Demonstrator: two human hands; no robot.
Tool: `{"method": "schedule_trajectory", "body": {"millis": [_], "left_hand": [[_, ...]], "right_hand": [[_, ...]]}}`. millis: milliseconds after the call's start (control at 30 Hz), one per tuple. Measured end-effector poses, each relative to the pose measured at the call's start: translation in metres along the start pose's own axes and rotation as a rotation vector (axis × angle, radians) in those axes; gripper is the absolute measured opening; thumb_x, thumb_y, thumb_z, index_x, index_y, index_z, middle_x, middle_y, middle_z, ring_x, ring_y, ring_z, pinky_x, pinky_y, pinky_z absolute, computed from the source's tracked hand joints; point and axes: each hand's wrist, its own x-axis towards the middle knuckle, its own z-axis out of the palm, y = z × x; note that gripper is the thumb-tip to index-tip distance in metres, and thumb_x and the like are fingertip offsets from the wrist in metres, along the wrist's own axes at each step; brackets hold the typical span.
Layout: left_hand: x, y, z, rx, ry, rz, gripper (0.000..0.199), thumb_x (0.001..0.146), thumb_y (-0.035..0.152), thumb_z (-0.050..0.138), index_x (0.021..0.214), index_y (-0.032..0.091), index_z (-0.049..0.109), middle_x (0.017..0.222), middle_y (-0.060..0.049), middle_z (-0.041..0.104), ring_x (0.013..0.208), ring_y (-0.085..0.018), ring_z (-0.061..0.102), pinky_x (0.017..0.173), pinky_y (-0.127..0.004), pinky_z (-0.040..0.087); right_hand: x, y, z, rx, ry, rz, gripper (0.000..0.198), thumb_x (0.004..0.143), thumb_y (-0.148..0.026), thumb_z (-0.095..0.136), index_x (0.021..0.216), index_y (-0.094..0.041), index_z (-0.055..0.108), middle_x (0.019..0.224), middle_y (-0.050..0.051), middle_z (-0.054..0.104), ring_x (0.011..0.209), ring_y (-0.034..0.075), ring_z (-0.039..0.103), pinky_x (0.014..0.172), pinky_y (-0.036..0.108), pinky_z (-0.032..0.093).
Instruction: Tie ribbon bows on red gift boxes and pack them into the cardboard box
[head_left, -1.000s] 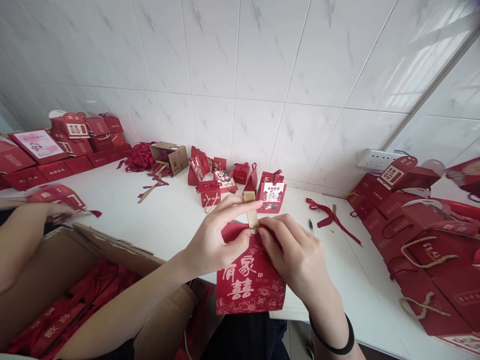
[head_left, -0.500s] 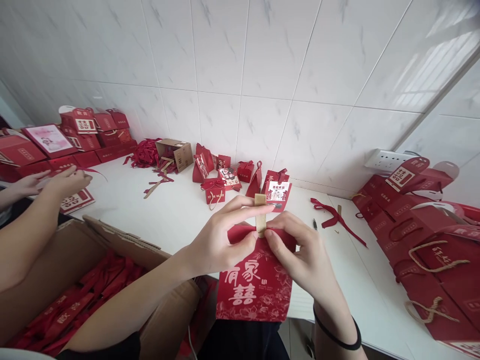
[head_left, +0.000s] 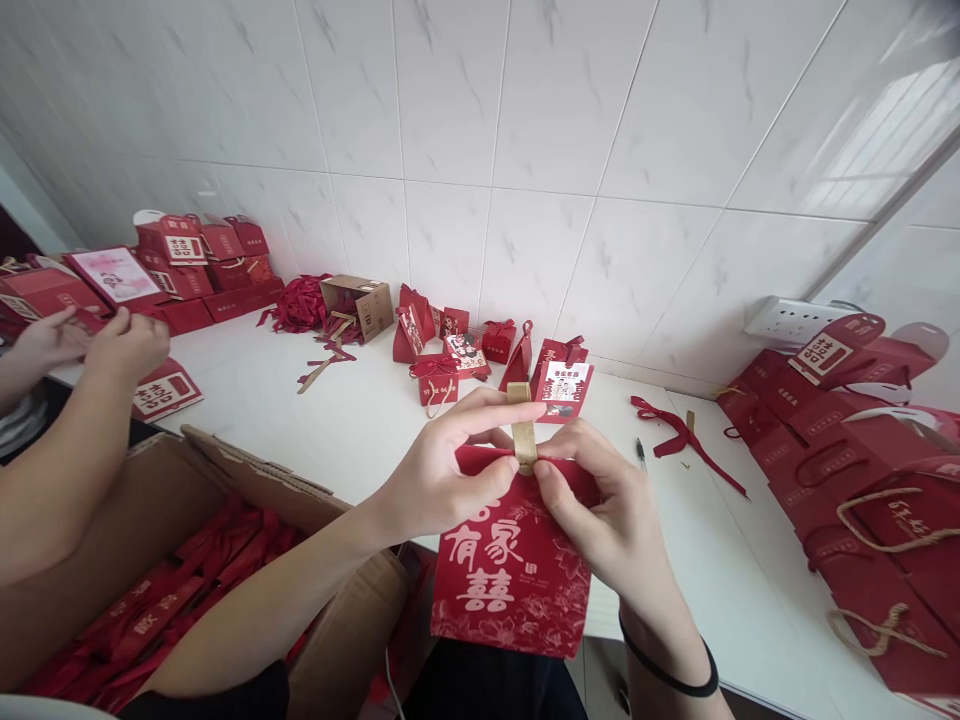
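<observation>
White socket strip (head_left: 795, 322) is sitting by the tiled wall (head_left: 540, 100), behind stacked red boxes (head_left: 892, 515) at right. Dark pen (head_left: 640, 454) is lying on the white table (head_left: 352, 412), near a loose red ribbon (head_left: 676, 440). Farther left, a small open carton (head_left: 376, 314) is resting beside a red ribbon heap (head_left: 301, 306).

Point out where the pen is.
In the head view, the pen lies on the white table, just right of the right hand, left of the loose red ribbon.
</observation>
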Motion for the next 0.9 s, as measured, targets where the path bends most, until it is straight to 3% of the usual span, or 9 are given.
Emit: {"method": "schedule_trajectory", "body": {"millis": [167,333,500,767,900], "left_hand": [[-0.0002,-0.0032,-0.0006,-0.013,-0.041,-0.024,0.045,0.079,0.012,0.052,0.120,0.030,0.057,0.124,-0.003,0.053,0.116,-0.021,0.051,0.084,-0.026,0.056],[-0.0006,-0.0011,0.0001,-0.021,-0.068,-0.003,0.047,0.077,0.013,0.052,0.121,0.030,0.056,0.124,-0.003,0.054,0.110,-0.020,0.055,0.085,-0.028,0.055],[0.0000,0.0020,0.0014,0.008,-0.040,0.021,0.051,0.072,0.008,0.051,0.119,0.027,0.059,0.120,-0.004,0.056,0.117,-0.022,0.050,0.090,-0.030,0.052],[0.0017,-0.0034,0.0028,-0.068,-0.105,-0.110,0.046,0.078,0.012,0.051,0.121,0.024,0.056,0.127,-0.006,0.051,0.097,-0.016,0.059,0.078,-0.025,0.054],[0.0039,-0.0069,0.0033,-0.105,-0.123,-0.108,0.045,0.078,0.013,0.051,0.121,0.022,0.056,0.128,-0.006,0.050,0.094,-0.015,0.059,0.078,-0.025,0.054]], "right_hand": [[-0.0025,-0.0003,-0.0001,0.009,0.001,0.018,0.012,0.087,-0.021,0.049,0.078,-0.018,0.056,0.075,0.001,0.051,0.066,0.015,0.049,0.057,0.026,0.038],[-0.0045,-0.0004,-0.0011,0.031,-0.011,0.033,0.012,0.086,-0.020,0.048,0.077,-0.018,0.056,0.073,0.000,0.050,0.064,0.014,0.047,0.056,0.025,0.037],[-0.0052,0.0015,-0.0019,0.044,-0.019,0.051,0.013,0.085,-0.019,0.047,0.077,-0.018,0.057,0.074,0.000,0.051,0.065,0.014,0.048,0.056,0.025,0.037],[-0.0054,0.0006,-0.0035,-0.022,-0.002,0.037,0.010,0.083,-0.017,0.046,0.075,-0.019,0.052,0.072,-0.001,0.049,0.063,0.013,0.046,0.056,0.024,0.035],[-0.0043,0.0036,-0.0029,-0.034,0.003,0.020,0.010,0.082,-0.016,0.046,0.074,-0.018,0.051,0.072,-0.001,0.049,0.064,0.014,0.046,0.058,0.024,0.035]]}}
